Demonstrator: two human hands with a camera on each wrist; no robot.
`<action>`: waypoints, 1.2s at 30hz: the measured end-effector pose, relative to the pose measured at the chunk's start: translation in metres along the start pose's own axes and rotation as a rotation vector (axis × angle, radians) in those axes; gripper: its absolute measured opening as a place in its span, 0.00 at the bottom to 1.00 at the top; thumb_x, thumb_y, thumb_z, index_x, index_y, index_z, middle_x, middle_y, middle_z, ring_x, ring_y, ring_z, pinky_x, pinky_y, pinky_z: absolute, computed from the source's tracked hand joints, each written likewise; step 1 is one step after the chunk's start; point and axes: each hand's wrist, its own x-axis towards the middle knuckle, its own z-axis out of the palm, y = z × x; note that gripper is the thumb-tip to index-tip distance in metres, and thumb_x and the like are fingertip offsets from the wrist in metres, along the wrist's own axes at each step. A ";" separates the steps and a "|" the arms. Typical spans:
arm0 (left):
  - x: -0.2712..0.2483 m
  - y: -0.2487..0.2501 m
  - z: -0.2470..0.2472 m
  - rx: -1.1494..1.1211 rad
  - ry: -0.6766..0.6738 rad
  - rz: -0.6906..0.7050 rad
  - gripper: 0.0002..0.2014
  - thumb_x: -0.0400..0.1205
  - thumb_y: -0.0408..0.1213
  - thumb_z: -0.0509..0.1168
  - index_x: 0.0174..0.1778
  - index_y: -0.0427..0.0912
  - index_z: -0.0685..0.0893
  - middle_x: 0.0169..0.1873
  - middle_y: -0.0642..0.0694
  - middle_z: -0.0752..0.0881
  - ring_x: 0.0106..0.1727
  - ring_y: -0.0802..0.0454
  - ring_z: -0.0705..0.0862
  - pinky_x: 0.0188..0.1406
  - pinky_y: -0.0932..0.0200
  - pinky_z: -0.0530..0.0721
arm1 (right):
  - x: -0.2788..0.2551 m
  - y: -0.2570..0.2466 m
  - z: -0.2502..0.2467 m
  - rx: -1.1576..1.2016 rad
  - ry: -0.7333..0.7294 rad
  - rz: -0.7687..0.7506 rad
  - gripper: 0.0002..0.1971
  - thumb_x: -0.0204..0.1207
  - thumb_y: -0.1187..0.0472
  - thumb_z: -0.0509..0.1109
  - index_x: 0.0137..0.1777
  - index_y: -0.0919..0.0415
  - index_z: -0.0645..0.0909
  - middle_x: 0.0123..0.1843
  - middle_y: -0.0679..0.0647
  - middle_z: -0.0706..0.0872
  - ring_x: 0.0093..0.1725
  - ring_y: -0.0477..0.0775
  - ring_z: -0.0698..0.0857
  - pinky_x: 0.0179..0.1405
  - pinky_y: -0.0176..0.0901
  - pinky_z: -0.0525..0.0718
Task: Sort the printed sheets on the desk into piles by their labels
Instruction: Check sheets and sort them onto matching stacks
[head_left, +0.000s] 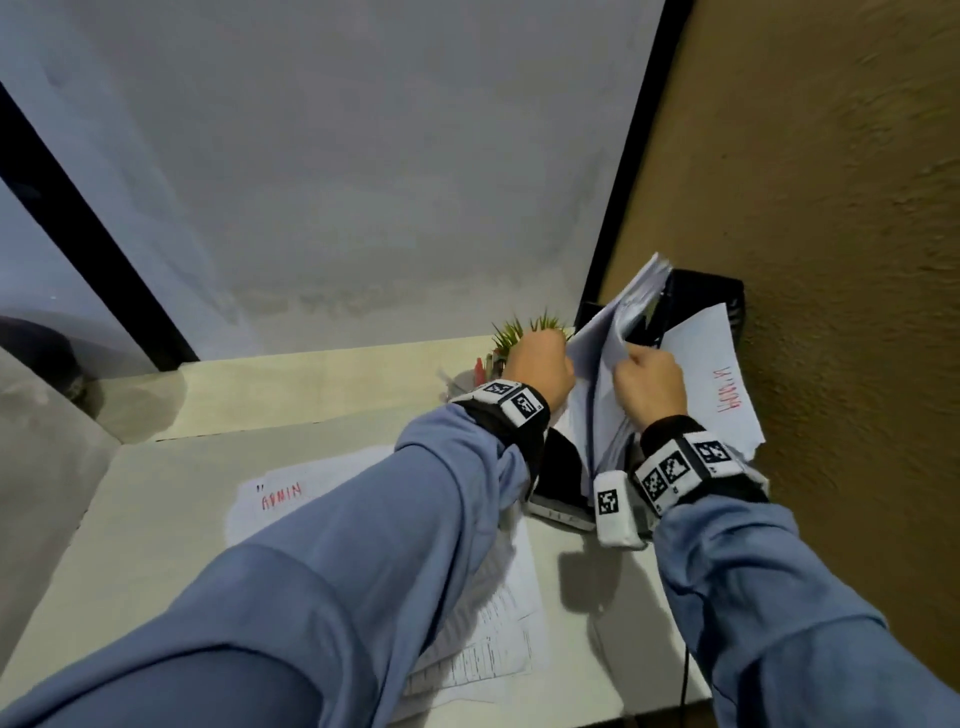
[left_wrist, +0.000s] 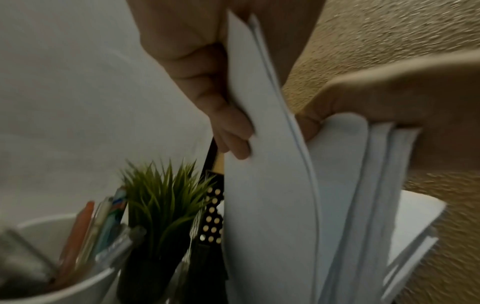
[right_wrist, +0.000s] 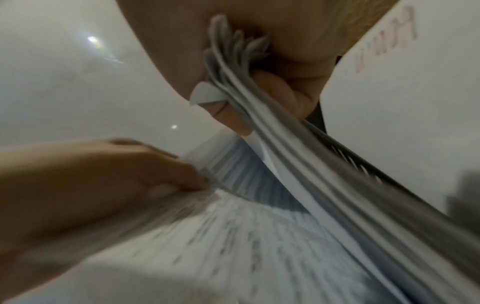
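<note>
Both wrist views are smeared and I can't read the print on the sheets; my sleeves cover most of the pile on the desk (head_left: 156, 545), where only a red "ADMIN" label sheet (head_left: 270, 499) shows. The upright stack of sheets (head_left: 602, 395) stands between my hands at the desk's right corner; my left hand (head_left: 540, 369) curls around a few front sheets (left_wrist: 259, 144), peeling them away; my right hand (head_left: 649, 389) pinches the thicker remainder (right_wrist: 272, 127).

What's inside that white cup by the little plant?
The white cup holds several pens, orange and others, standing upright. Their lower ends and the cup's bottom are hidden by its wall.
</note>
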 end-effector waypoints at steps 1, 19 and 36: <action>0.003 -0.002 0.006 -0.017 -0.004 -0.014 0.10 0.80 0.29 0.58 0.48 0.30 0.83 0.47 0.30 0.86 0.51 0.33 0.83 0.42 0.52 0.75 | -0.003 -0.001 0.003 -0.079 0.005 -0.032 0.13 0.74 0.65 0.60 0.27 0.59 0.71 0.33 0.59 0.79 0.37 0.61 0.76 0.39 0.44 0.73; -0.035 -0.079 0.033 -0.489 0.036 -0.218 0.17 0.83 0.48 0.60 0.58 0.39 0.82 0.50 0.42 0.88 0.46 0.49 0.86 0.49 0.53 0.86 | -0.060 0.021 0.042 -0.140 -0.037 -0.146 0.17 0.77 0.50 0.64 0.64 0.54 0.75 0.48 0.53 0.85 0.47 0.55 0.84 0.47 0.49 0.83; -0.215 -0.260 0.050 -0.368 0.245 -1.101 0.22 0.81 0.33 0.63 0.71 0.32 0.72 0.70 0.32 0.71 0.68 0.33 0.75 0.69 0.45 0.74 | -0.148 0.099 0.159 -0.503 -0.584 0.071 0.15 0.75 0.70 0.57 0.62 0.67 0.72 0.63 0.62 0.72 0.62 0.61 0.75 0.60 0.46 0.75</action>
